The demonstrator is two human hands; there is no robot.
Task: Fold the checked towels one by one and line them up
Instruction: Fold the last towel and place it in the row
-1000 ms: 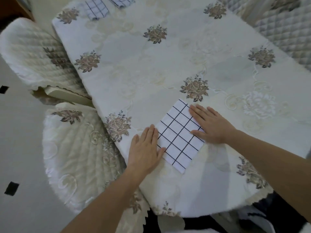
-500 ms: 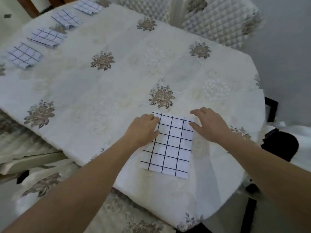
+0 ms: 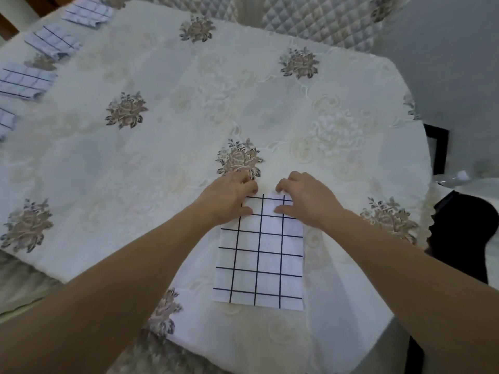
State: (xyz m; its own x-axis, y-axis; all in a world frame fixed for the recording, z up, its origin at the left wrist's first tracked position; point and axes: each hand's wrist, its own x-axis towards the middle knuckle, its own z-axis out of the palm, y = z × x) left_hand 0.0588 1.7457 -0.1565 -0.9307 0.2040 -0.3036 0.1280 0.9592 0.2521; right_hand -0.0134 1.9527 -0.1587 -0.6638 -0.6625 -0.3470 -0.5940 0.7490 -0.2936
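Note:
A white checked towel (image 3: 260,255) with dark grid lines lies flat as a folded rectangle near the front edge of the table. My left hand (image 3: 229,198) pinches its far left corner, thumb on top and fingers curled at the edge. My right hand (image 3: 305,199) holds the far right corner the same way. Several folded checked towels lie in a row along the table's far left edge, among them one at the back (image 3: 86,13), one lower down (image 3: 52,41) and another nearer me (image 3: 24,81).
The table carries a cream embroidered cloth (image 3: 167,125) with brown flower motifs. Quilted chair backs (image 3: 318,17) stand behind the table. A dark chair (image 3: 459,233) is at the right, beyond the table's rounded edge.
Both hands have slid from the towel's sides up to its far corners and closed on them. The view has swung, so the towel now lies straight ahead of me.

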